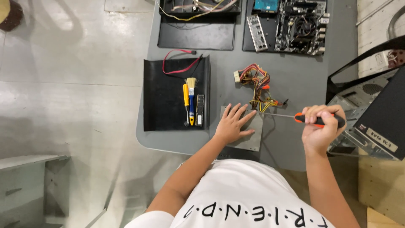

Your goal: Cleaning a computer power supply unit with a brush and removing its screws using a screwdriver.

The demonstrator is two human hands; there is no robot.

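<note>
A grey desk [295, 80] stands on a pale, shiny floor, with a computer case [371, 122] at its right edge. The right hand [321, 126] is closed tight around the orange-and-black handle of a screwdriver [312, 119], whose thin shaft runs level to the left, its tip at the upper right corner of a grey metal power supply box [249, 131] near the desk's front edge. The left hand [233, 123] lies flat on top of that box, fingers spread, gripping nothing. A bundle of coloured cables [256, 84] leaves the box's far side.

To do this well, I judge the flat hand should press down firmly so the box cannot slide, and the shaft should stay in line with the screw, so the tip does not slip toward the cables. Farther left, a black mat [162, 97] carries a yellow screwdriver [186, 101], a small brush [191, 99] and a red cable [179, 63]. A motherboard [301, 25] lies at the far edge.
</note>
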